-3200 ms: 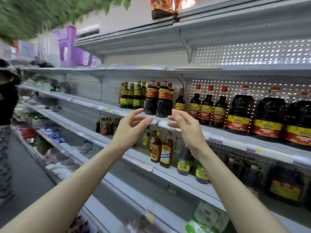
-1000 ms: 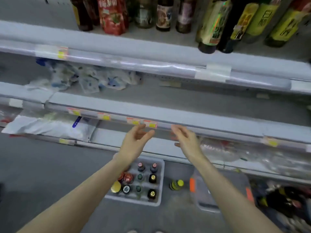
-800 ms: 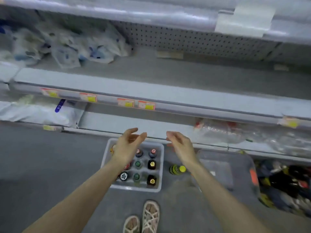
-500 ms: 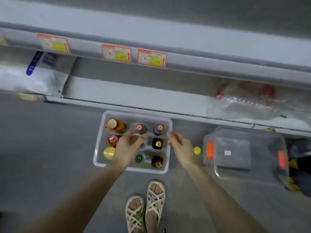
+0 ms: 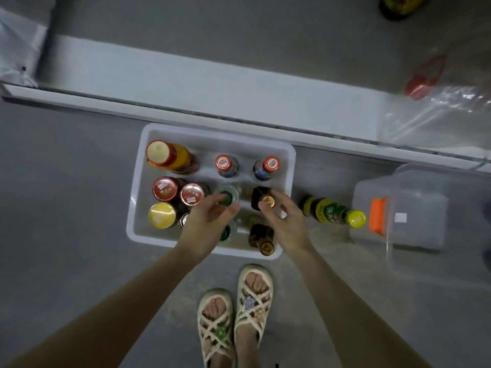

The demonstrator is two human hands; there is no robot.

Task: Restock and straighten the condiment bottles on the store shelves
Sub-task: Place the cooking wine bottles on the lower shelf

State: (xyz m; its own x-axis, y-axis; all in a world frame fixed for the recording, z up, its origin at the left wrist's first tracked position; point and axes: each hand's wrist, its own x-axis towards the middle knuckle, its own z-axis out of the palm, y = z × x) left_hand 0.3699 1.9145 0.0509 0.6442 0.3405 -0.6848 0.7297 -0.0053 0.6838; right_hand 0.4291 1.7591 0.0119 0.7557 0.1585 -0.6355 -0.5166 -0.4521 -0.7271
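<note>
A moment earlier both arms had hung above the stock; now they had dropped in among the bottles; the left hand (image 5: pixel 210 224) curved half open over a green-capped bottle (image 5: pixel 228 196), fingertips at its cap; the right hand (image 5: pixel 287 224), fingers spread, touched or nearly touched a gold-capped bottle (image 5: pixel 267 201) just ahead of it; neither plainly gripped anything yet; the white bin (image 5: pixel 138 181) sat on the floor directly beneath both; a yellow-capped bottle (image 5: pixel 332 211) lay on its side right of the right hand; restocking had likely reached the pick-up, with the bottom shelf (image 5: pixel 212 86) waiting ahead.
</note>
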